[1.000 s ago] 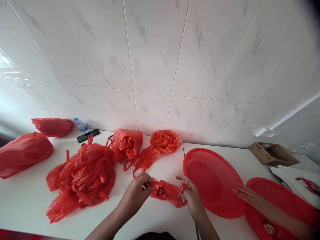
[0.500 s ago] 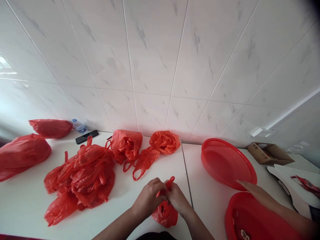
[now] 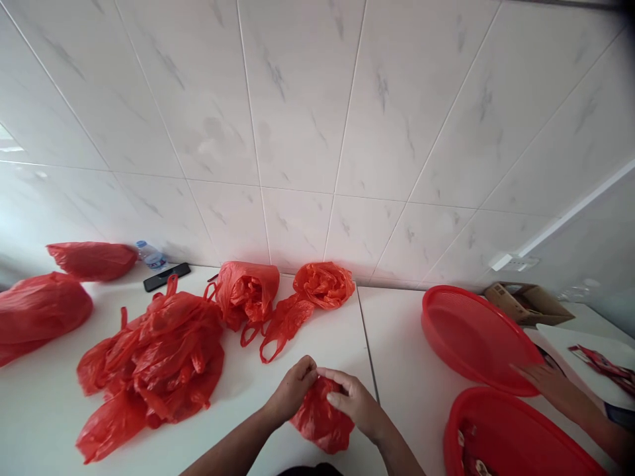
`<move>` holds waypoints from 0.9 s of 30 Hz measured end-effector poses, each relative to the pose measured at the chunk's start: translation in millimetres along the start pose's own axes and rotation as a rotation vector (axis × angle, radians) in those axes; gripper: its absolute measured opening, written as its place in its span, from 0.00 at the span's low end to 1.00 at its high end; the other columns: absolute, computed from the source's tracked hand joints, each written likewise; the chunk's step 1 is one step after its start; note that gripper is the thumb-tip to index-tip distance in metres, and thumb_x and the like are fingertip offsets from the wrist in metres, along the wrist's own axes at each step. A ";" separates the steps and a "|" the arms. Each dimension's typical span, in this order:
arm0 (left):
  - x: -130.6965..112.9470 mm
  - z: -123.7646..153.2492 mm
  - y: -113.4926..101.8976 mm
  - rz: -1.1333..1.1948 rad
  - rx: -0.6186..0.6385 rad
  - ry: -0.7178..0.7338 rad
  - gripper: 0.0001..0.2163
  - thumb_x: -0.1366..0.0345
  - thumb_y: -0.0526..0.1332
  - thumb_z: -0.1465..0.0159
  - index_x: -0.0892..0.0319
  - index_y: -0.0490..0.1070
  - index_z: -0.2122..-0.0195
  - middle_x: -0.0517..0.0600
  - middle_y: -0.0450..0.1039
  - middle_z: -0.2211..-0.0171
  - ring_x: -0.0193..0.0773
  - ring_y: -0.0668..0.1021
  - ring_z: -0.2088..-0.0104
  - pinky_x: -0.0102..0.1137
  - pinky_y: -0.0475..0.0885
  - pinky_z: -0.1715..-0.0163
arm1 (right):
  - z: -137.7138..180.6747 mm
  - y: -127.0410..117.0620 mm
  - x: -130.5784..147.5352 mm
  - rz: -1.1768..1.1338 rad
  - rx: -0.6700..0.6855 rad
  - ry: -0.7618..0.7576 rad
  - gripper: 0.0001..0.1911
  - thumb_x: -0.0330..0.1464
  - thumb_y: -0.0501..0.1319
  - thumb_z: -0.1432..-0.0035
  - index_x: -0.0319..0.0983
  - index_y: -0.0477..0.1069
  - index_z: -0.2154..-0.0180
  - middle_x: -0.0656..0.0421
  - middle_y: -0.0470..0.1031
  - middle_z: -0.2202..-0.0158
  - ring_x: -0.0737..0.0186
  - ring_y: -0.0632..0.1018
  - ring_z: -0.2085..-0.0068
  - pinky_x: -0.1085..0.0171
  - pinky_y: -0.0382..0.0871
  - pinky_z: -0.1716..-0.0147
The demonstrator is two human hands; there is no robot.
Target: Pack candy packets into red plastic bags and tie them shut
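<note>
Red plastic bag [image 3: 322,423] is held at the near side of the worktop [image 3: 258,436]. Its top is pinched by the left hand [image 3: 296,389], fingers curled closed; the right hand [image 3: 356,402] is cupped half open against it, thumb and index parted. Loose red bags [image 3: 166,357] are heaped to the left. Right side: red basket [image 3: 476,337] touched at rim by co-worker's hand [image 3: 540,378].

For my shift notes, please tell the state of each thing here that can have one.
Near bag: rounded, mouth hidden
Left grip: closed at bag's top
Right grip: loosely open
Bag heap: crumpled
Back bags: crumpled
Left bags: bulging
Bottle: capped
Phone: flat, screen dark
Cardboard box: open
Far basket: open, tilt unclear
Near basket: open, small items inside
</note>
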State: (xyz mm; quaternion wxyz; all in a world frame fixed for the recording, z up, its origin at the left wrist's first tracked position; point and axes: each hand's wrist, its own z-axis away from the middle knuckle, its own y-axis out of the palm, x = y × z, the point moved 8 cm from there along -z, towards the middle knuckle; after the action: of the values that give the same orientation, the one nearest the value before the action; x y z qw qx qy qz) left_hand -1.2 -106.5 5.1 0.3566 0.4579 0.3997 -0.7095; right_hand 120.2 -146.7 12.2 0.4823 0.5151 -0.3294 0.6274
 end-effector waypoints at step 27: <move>25.4 29.4 -52.7 -0.511 -0.074 0.095 0.04 0.71 0.56 0.46 0.56 0.64 0.75 0.49 0.72 0.65 0.40 0.73 0.64 0.32 0.64 0.61 | 10.1 -95.8 -95.8 -0.612 -0.582 0.153 0.17 0.32 0.72 0.60 0.39 0.75 0.64 0.63 0.74 0.73 0.69 0.74 0.73 0.68 0.70 0.72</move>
State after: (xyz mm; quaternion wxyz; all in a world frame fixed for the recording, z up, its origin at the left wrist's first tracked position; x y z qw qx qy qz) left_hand -66.2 -113.8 1.7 0.1631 0.3612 0.5444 -0.7393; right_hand 214.4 -151.0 -85.6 0.7944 0.3834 -0.2883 0.3726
